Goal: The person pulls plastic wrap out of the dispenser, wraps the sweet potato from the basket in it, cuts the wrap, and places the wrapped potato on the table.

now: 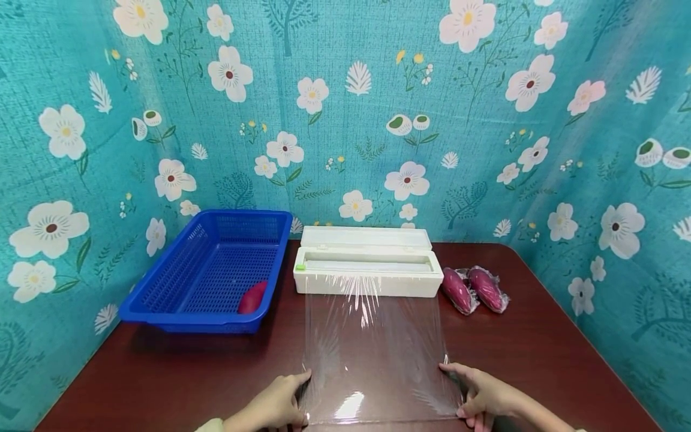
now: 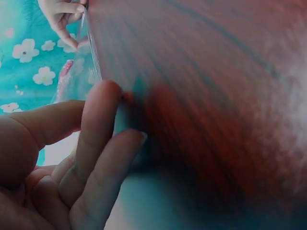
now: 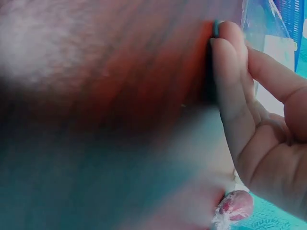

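Note:
A clear sheet of plastic wrap (image 1: 378,360) stretches from the white wrap box (image 1: 369,285) toward the near edge of the dark table. My left hand (image 1: 274,401) pinches its near left corner, with the index finger reaching along the side edge. At the near right corner my right hand (image 1: 488,393) grips the film in much the same way. The left wrist view shows the fingers (image 2: 98,124) against the film's edge. Fingertips (image 3: 230,48) also meet at the film in the right wrist view, where much is blurred.
Two purple-red sweet potatoes (image 1: 459,291) in plastic wrap lie right of the box. On the left stands a blue plastic basket (image 1: 202,321) with one purple-red sweet potato (image 1: 252,298) inside. The box's lid (image 1: 367,236) is up. Floral cloth (image 1: 345,120) surrounds the table's back and sides.

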`<state>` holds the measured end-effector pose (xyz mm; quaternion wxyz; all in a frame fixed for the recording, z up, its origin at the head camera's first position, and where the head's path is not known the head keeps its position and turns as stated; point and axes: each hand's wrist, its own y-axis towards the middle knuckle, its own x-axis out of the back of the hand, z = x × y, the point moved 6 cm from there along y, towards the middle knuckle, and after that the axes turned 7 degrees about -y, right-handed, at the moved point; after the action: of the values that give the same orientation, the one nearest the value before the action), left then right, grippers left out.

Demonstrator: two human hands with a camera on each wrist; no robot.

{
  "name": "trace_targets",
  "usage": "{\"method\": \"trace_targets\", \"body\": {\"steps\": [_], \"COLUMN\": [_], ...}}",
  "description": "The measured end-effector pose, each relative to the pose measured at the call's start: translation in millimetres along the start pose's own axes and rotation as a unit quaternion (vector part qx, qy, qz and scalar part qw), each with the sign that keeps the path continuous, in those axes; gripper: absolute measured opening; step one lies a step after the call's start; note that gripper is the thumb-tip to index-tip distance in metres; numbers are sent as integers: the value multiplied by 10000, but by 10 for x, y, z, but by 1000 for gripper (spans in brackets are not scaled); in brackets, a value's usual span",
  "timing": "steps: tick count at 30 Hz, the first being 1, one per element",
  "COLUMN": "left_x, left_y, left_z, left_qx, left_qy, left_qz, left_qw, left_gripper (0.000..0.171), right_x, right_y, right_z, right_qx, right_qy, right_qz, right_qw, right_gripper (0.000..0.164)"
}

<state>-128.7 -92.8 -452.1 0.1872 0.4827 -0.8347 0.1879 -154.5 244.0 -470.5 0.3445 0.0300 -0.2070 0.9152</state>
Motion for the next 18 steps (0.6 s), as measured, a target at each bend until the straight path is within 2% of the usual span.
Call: {"method": "trace_targets", "body": {"steps": [4,7,15,18], "left_x": [-4,4,41,70], "left_y": [19,14,-8,-19], "left_z": [0,1,56,90], "left_qx": [-18,-30,-21,23], "left_qy": [283,269,221,13], "left_qz": [-44,-118,-252,-239], "left_qw": [9996,9996,9994,9997], "left_gripper": [72,71,74,77], "right_x": [17,32,37,39], "right_y": [6,11,16,19], "right_z": [-21,-36,-42,-33], "right_qx": [91,-56,-154,-154], "right_qy": [-435,-680,-779,-810], "right_qz": [-293,-423,-329,-343], "right_qw": [9986,9968,9963,9960], "right_gripper": [77,76,76,76]}}
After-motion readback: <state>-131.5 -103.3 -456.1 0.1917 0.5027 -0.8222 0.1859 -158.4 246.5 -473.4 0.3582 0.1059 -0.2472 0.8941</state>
